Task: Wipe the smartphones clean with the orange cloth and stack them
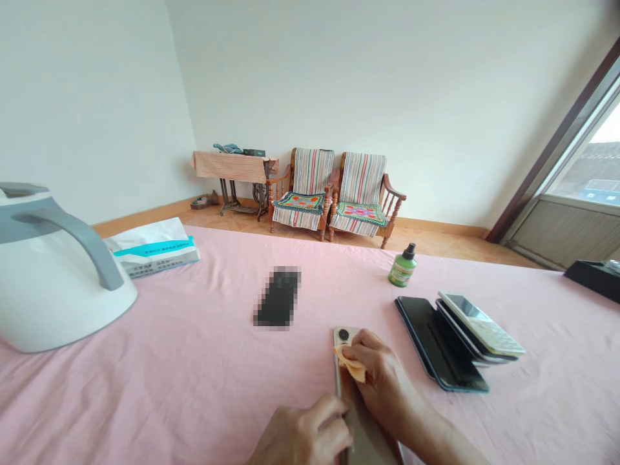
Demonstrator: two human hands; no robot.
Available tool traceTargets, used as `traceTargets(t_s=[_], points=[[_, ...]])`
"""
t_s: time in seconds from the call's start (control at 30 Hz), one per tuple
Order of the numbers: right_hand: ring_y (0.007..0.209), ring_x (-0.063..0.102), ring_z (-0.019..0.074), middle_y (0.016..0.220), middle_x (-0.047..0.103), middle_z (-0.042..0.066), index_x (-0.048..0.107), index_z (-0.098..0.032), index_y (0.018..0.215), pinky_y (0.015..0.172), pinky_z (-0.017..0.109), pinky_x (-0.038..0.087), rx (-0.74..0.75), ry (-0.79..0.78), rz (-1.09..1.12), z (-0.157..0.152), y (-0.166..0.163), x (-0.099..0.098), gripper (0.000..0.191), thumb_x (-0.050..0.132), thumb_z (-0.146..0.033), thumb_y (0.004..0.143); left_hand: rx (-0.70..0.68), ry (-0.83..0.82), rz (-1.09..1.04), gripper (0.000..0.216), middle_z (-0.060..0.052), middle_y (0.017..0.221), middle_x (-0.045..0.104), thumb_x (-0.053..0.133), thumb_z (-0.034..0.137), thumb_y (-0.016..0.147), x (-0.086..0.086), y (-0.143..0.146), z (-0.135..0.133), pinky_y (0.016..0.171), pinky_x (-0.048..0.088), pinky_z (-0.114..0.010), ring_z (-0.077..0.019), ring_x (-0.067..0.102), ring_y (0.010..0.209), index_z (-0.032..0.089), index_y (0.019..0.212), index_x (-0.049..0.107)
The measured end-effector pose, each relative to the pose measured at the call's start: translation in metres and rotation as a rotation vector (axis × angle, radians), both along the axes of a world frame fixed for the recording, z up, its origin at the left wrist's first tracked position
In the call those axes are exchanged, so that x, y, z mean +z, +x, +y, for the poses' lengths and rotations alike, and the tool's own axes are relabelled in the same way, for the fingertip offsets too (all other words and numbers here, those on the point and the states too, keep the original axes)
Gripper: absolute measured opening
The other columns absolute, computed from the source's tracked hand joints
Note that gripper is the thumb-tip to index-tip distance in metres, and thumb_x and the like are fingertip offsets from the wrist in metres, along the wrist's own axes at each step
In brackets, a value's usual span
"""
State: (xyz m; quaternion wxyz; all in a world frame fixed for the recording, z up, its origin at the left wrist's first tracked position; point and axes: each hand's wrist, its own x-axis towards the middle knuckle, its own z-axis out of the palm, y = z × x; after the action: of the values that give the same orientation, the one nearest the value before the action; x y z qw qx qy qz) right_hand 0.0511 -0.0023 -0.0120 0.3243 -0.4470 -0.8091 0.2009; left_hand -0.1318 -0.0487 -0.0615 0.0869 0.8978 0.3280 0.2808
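Observation:
A gold-brown phone [361,423] lies back side up on the pink cloth, its camera end pointing away from me. My right hand [385,381] pinches a small pale orange wiping cloth [353,368] and presses it on the phone's back, just below the round black camera lens. With curled fingers, my left hand [310,429] grips the phone's left edge, lower down. The palm side of each hand is hidden.
Right of my hands, a dark phone [436,342] lies beside a stack topped by a white keypad phone [482,323]. Behind stands a green spray bottle [403,266]. A pixelated dark object [278,300] lies ahead. At left are a kettle [53,284] and a tissue pack [159,248].

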Motion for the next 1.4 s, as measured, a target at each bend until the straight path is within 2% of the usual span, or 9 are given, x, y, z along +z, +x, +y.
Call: traceTargets(t_s=[0.23, 0.43, 0.6, 0.77, 0.93, 1.03, 1.2, 1.27, 1.4], points=[[0.075, 0.054, 0.0176, 0.076, 0.056, 0.005, 0.067, -0.017, 0.073, 0.066, 0.027, 0.04, -0.103, 0.05, -0.038, 0.018, 0.003, 0.001, 0.032, 0.048, 0.009, 0.071, -0.008, -0.012, -0.018, 0.034, -0.004, 0.108, 0.068, 0.057, 0.055, 0.084, 0.002, -0.001, 0.0, 0.054, 0.054, -0.016, -0.0131, 0.071, 0.065, 0.023, 0.091, 0.065], [0.071, 0.055, 0.0158, 0.078, 0.056, 0.004, 0.068, -0.018, 0.075, 0.061, 0.024, 0.04, -0.002, 0.03, 0.02, 0.013, 0.006, -0.001, 0.026, 0.052, 0.003, 0.077, 0.003, 0.03, -0.036, 0.033, -0.003, 0.102, 0.069, 0.053, 0.053, 0.087, 0.002, -0.001, -0.001, 0.049, 0.051, -0.015, -0.012, 0.069, 0.061, 0.023, 0.088, 0.065], [0.074, 0.056, 0.0181, 0.077, 0.057, 0.006, 0.07, -0.016, 0.081, 0.066, 0.027, 0.042, -0.096, 0.11, 0.019, 0.023, 0.009, -0.008, 0.032, 0.05, 0.007, 0.074, -0.013, 0.019, -0.06, 0.037, -0.004, 0.107, 0.068, 0.048, 0.056, 0.088, -0.001, -0.002, 0.0, 0.051, 0.051, -0.015, -0.0121, 0.069, 0.064, 0.023, 0.092, 0.064], [0.077, 0.056, 0.0171, 0.082, 0.056, 0.005, 0.07, -0.019, 0.085, 0.066, 0.026, 0.043, 0.004, 0.075, 0.047, 0.021, 0.002, -0.011, 0.032, 0.049, 0.004, 0.077, -0.006, 0.021, -0.018, 0.028, -0.003, 0.107, 0.067, 0.049, 0.048, 0.091, 0.002, -0.003, 0.0, 0.049, 0.051, -0.017, -0.0118, 0.069, 0.06, 0.024, 0.091, 0.063], [0.078, 0.055, 0.0187, 0.081, 0.057, 0.007, 0.07, -0.017, 0.08, 0.069, 0.029, 0.043, -0.062, 0.1, 0.037, 0.026, 0.002, -0.008, 0.033, 0.046, 0.004, 0.077, -0.01, 0.01, -0.002, 0.032, -0.004, 0.109, 0.064, 0.057, 0.053, 0.084, 0.008, -0.003, -0.001, 0.045, 0.049, -0.018, -0.0102, 0.065, 0.054, 0.023, 0.094, 0.063], [0.08, 0.055, 0.0175, 0.083, 0.057, 0.006, 0.07, -0.018, 0.081, 0.07, 0.027, 0.043, -0.009, 0.048, 0.044, 0.014, 0.003, -0.003, 0.034, 0.046, 0.005, 0.076, 0.004, 0.014, 0.024, 0.025, -0.003, 0.109, 0.064, 0.058, 0.047, 0.085, 0.009, -0.003, -0.001, 0.04, 0.045, -0.017, -0.0084, 0.061, 0.048, 0.024, 0.094, 0.063], [0.075, 0.057, 0.0134, 0.083, 0.057, 0.003, 0.07, -0.021, 0.078, 0.065, 0.023, 0.043, 0.133, -0.098, 0.046, -0.017, 0.006, 0.003, 0.03, 0.052, 0.003, 0.076, -0.021, -0.057, 0.013, 0.011, -0.002, 0.106, 0.066, 0.055, 0.032, 0.089, 0.008, -0.003, 0.0, 0.051, 0.05, -0.014, -0.0117, 0.068, 0.064, 0.024, 0.093, 0.062], [0.074, 0.057, 0.014, 0.081, 0.057, 0.003, 0.069, -0.02, 0.077, 0.064, 0.023, 0.042, 0.097, -0.075, 0.039, -0.013, 0.01, 0.003, 0.03, 0.051, 0.004, 0.075, -0.024, -0.068, -0.004, 0.016, -0.003, 0.105, 0.066, 0.059, 0.038, 0.087, 0.008, -0.003, 0.0, 0.05, 0.05, -0.015, -0.0114, 0.068, 0.062, 0.023, 0.092, 0.063], [0.075, 0.055, 0.0173, 0.077, 0.057, 0.004, 0.068, -0.016, 0.077, 0.067, 0.027, 0.04, -0.099, 0.049, 0.011, 0.014, 0.017, 0.0, 0.03, 0.049, 0.007, 0.073, -0.033, -0.056, -0.031, 0.038, -0.006, 0.104, 0.066, 0.065, 0.055, 0.077, 0.011, -0.004, 0.0, 0.054, 0.053, -0.018, -0.0141, 0.069, 0.066, 0.022, 0.095, 0.064]])
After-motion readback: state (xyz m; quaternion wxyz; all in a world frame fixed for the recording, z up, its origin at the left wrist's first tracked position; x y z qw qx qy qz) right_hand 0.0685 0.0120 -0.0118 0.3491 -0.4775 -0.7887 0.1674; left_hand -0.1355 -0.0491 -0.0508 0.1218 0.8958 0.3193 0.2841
